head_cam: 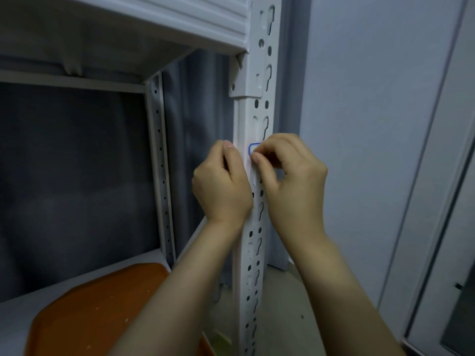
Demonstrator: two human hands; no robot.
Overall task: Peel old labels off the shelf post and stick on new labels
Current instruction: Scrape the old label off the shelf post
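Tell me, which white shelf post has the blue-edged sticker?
The near white metal post carries the blue-edged white label; the thinner far white post behind shows none.

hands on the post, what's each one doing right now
Left hand: closed around the shelf post, steadying it.
Right hand: pinching the blue-edged label on the post.

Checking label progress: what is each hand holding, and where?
The right hand pinches the blue-edged label near its left edge; left hand holds the shelf post.
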